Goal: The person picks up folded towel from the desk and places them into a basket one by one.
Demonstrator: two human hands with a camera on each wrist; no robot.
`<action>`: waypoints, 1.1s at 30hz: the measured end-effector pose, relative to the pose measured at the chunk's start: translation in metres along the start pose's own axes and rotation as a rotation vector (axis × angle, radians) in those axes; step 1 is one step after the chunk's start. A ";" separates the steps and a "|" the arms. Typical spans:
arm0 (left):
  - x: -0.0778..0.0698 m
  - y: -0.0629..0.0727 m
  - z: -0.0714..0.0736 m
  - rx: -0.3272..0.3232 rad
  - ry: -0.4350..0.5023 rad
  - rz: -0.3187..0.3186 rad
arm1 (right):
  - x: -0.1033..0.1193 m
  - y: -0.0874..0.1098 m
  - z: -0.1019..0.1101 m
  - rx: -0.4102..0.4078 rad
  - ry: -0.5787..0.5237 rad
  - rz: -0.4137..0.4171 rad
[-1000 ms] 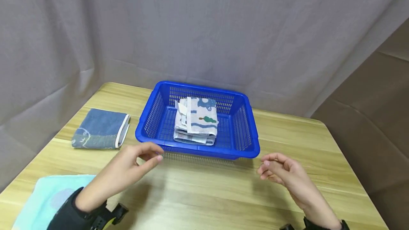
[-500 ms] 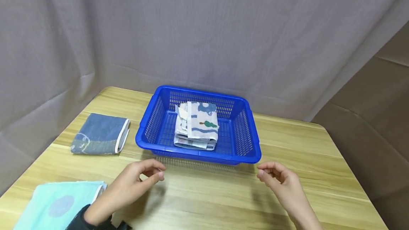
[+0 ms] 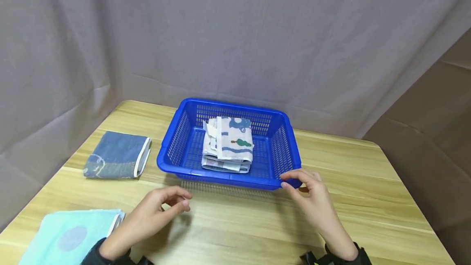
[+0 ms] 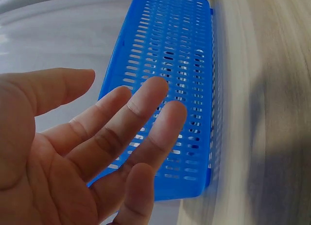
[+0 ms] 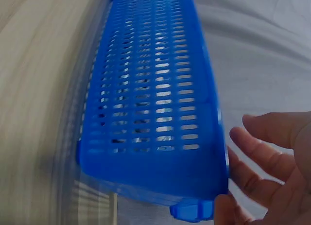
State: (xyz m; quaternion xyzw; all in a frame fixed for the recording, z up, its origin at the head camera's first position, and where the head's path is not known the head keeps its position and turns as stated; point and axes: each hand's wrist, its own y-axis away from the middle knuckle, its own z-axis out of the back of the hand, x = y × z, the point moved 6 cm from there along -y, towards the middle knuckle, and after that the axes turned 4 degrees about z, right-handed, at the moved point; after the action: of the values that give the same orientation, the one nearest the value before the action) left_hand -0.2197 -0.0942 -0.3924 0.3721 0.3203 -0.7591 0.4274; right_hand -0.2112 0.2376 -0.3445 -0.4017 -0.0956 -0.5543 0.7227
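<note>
Grey cloth hangs behind a wood-grained table, with brown cloth along the right side. Towards the table's far edge sits a blue basket, and only the head view looks down into it, onto a stack of folded towels, patterned in blue and green on top. Both wrist views give its slotted outer wall instead, with pale and dark patches glimpsed through the holes. The head view alone takes in a dark blue towel, folded left of the basket, and a turquoise towel nearer the person. Close to the basket's near left side is the left hand, its grip spread and holding nothing; its wrist view shows the fingers apart and loosely bent. At the near right corner is the right hand. From above, its thumb and forefinger overlap the rim, yet its wrist view shows the grip spread, thumb clear of the rim, other fingertips at the corner.
</note>
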 end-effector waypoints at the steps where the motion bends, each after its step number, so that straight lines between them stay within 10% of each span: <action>1: 0.001 0.000 0.000 0.000 0.000 0.001 | 0.000 0.000 -0.002 0.004 0.021 0.021; 7: 0.006 0.002 -0.002 0.009 0.008 0.005 | 0.001 -0.001 -0.011 0.007 0.111 0.156; 18: 0.004 0.003 -0.001 0.017 0.010 0.049 | -0.001 0.000 -0.013 -0.002 0.097 0.147; 25: -0.001 0.033 0.048 -0.189 -0.116 0.091 | -0.001 -0.001 -0.017 -0.001 0.086 0.147; 33: 0.026 0.084 0.122 -0.315 -0.294 0.173 | -0.003 0.000 -0.016 -0.013 0.078 0.169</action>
State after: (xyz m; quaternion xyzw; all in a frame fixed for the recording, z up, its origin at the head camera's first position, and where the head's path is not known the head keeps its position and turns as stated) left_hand -0.1903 -0.2389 -0.3655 0.2123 0.3359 -0.7065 0.5856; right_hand -0.2177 0.2290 -0.3569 -0.3910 -0.0293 -0.5072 0.7675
